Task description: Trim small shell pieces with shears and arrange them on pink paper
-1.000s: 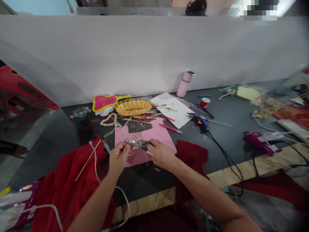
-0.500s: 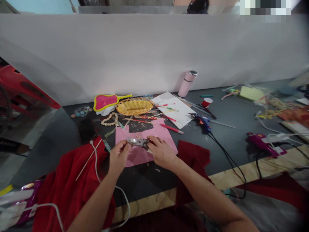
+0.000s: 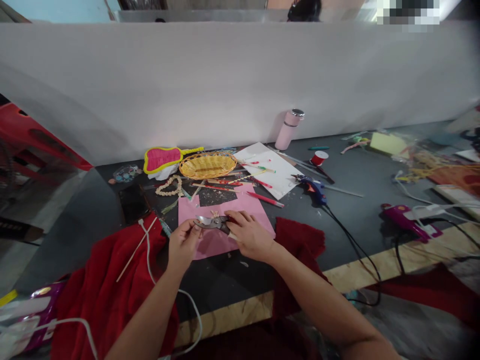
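My right hand (image 3: 249, 235) is wrapped round the handles of a pair of pruning shears (image 3: 217, 223), which point left over a pink sheet of paper (image 3: 217, 245). At the blade end, my left hand (image 3: 184, 242) has thumb and fingers pinched together. Whatever small piece they hold is too small to name. The two blades stand slightly apart. Just behind the shears, a few tiny pale bits (image 3: 214, 214) lie on the paper. A heart-shaped ring of beige pieces (image 3: 169, 186) rests beyond my left hand.
Behind the paper are a yellow wicker basket (image 3: 208, 166), a pink-and-yellow paddle shape (image 3: 163, 160) and several red sticks. A blue glue gun (image 3: 315, 190) with its cord lies right, near a pink bottle (image 3: 289, 130). Red cloth (image 3: 112, 270) covers the left front; a phone (image 3: 134, 204) lies behind it.
The shears' blades have parted; before, they lay closer together. Both hands keep nearly the same place and grip. The whole view has shifted slightly.
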`<state>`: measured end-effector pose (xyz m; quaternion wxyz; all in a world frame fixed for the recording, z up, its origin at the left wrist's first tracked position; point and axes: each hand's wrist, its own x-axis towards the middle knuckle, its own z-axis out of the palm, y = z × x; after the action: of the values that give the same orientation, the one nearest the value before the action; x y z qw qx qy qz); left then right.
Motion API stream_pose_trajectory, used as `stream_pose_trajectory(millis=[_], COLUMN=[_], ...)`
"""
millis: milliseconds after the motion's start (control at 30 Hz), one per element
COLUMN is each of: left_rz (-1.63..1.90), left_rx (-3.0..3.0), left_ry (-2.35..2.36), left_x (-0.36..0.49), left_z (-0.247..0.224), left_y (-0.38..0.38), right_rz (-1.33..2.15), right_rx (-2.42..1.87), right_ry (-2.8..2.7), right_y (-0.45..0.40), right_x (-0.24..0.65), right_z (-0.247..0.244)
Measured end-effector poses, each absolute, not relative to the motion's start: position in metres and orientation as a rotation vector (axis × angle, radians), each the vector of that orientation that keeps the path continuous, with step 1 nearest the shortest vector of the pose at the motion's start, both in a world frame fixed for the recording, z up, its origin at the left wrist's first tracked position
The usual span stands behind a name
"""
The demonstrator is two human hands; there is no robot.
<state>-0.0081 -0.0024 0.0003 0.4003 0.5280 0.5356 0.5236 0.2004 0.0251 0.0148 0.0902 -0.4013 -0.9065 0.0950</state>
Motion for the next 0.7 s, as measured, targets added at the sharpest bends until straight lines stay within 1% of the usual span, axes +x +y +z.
stream_pose_trajectory(millis=[467,700], left_rz=[1.240,1.240], left_rx=[1.363,1.342], left_ry=[1.399,1.410], left_x=[-0.008,-0.010], left_z=[-0.001,-0.001], left_y=[-0.004,-0.003], right_rz=[0.246,0.362], right_rx=[-1.231,-1.263], right_ry=[-2.677,-2.570], right_y=[0.025,0.023], right_x=[0.199,0.197], right_z=[0.011,-0.002])
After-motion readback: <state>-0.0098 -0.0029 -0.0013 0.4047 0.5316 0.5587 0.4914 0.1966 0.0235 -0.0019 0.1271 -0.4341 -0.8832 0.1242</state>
